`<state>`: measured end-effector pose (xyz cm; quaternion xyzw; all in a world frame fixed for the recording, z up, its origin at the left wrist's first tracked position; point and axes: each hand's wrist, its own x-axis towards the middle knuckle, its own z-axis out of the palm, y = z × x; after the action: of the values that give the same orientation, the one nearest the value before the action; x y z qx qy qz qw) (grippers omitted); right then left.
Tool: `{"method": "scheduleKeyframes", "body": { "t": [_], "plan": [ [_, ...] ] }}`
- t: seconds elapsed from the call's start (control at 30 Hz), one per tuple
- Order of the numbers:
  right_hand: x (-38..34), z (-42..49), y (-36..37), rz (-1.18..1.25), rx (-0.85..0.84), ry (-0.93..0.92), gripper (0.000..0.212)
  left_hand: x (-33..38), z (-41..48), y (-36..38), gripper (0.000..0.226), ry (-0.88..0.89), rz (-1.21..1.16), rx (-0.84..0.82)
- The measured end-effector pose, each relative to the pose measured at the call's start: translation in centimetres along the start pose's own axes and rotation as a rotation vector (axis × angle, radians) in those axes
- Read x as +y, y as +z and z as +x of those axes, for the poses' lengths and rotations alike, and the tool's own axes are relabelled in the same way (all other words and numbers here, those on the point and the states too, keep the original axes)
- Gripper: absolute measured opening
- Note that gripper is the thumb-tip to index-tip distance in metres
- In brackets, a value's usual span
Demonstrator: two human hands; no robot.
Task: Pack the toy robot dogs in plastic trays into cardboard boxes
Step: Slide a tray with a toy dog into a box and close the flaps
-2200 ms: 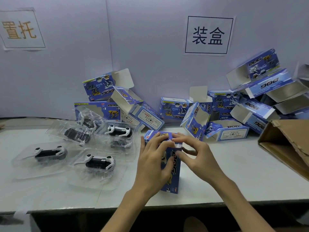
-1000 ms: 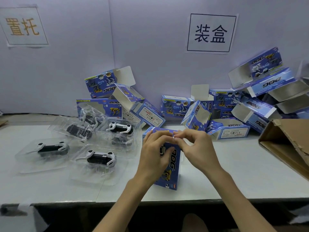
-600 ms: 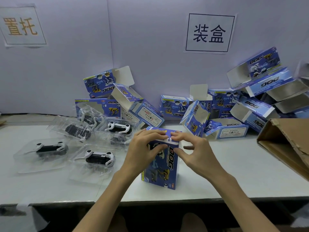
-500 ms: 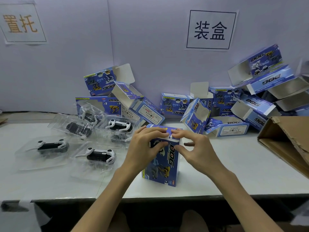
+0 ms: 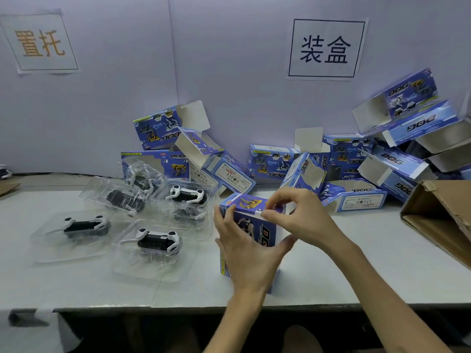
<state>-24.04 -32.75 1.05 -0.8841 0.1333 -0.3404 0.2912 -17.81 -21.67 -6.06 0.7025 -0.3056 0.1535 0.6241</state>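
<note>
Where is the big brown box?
In the head view, the brown box lies on the table at far right, beside the pile of blue toy boxes.

FREE: bare counter between upright box and brown carton | BLOCKED: trays crowd left; box pile lines rear

wall: orange-lettered sign; black-lettered sign | table: brown carton, right
</note>
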Motion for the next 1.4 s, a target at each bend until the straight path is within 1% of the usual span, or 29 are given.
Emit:
{"method": "scheduleKeyframes", "body": {
  "t": [0.03,0.1,0.17,0.27,0.33,0.57,0.67,0.73,0.8,0.83,0.9,0.97,1.0,1.07,1.13,1.17,1.2,1.27,1.3,1.33,1.4],
  "plan": [
    [-0.1,0.3,-0.1,-0.028,-0.045,-0.005,0.011,0.3,0.0,0.5,0.122,-0.057,-0.021,0.012],
    [-0.2,0.9,-0.6,-0.048,-0.119,-0.021,0.012,0.3,0.4,1.1,0.127,-0.101,-0.024,0.057],
    [-0.1,1.3,-1.0,-0.028,-0.16,-0.042,0.009,-0.3,0.9,1.2,0.126,-0.119,-0.032,0.084],
    [-0.4,1.8,-1.1,-0.02,-0.198,-0.068,0.007,-0.9,1.0,0.8,0.126,-0.107,-0.01,0.071],
    [-0.6,2.1,-0.8,-0.056,-0.193,-0.104,0.006,-0.9,0.9,0.7,0.125,-0.107,0.019,0.079],
    [-0.5,0.9,0.2,-0.089,-0.077,-0.187,0.005,-1.2,0.9,1.0,0.124,-0.107,0.057,0.089],
    [-0.2,0.2,0.0,-0.04,-0.114,-0.187,0.006,-1.2,1.3,1.0,0.12,-0.112,0.074,0.074],
    [0.4,-0.9,0.1,-0.004,-0.129,-0.205,0.017,-0.9,1.7,0.8,0.117,-0.081,0.076,0.064],
    [1.0,-2.1,0.7,0.03,-0.079,-0.215,0.031,-0.7,1.8,0.6,0.105,0.038,0.079,0.079],
    [1.3,-2.5,1.1,0.061,-0.038,-0.202,0.036,-0.6,1.8,0.5,0.092,0.117,0.073,0.094],
    [1.4,-3.1,2.1,0.108,0.039,-0.174,0.04,-1.2,1.5,0.5,0.065,0.264,0.056,0.131],
    [1.3,-3.2,2.8,0.11,0.091,-0.184,0.04,-2.1,1.0,0.4,0.049,0.339,0.037,0.164],
    [1.2,-3.3,3.0,0.12,0.105,-0.186,0.037,-2.5,0.9,0.3,0.045,0.355,0.032,0.162],
    [0.8,-3.1,2.8,0.196,0.105,-0.152,0.026,-3.1,0.7,0.1,0.044,0.391,0.044,0.145],
    [0.4,-2.4,2.0,0.269,0.076,-0.074,0.015,-3.1,0.8,0.3,0.051,0.382,0.065,0.13],
    [0.2,-1.8,1.6,0.263,0.054,-0.03,0.01,-2.9,0.9,0.5,0.062,0.325,0.052,0.122],
    [-0.1,-1.2,1.2,0.236,0.032,0.01,0.007,-2.7,0.9,0.7,0.077,0.228,0.009,0.103],
    [-0.3,-0.4,0.6,0.147,0.007,0.05,0.013,-2.5,0.9,0.7,0.109,-0.046,-0.154,0.012],
    [-0.3,-0.2,0.4,0.106,0.01,0.057,0.014,-2.6,1.0,0.7,0.12,-0.132,-0.194,-0.042],
    [-0.2,-0.3,0.2,0.084,0.018,0.062,0.015,-2.7,1.0,0.7,0.127,-0.15,-0.185,-0.083],
    [0.3,-0.9,-0.3,0.102,0.028,0.094,0.015,-2.4,1.1,0.3,0.13,-0.063,-0.067,-0.103]
  ]
}}
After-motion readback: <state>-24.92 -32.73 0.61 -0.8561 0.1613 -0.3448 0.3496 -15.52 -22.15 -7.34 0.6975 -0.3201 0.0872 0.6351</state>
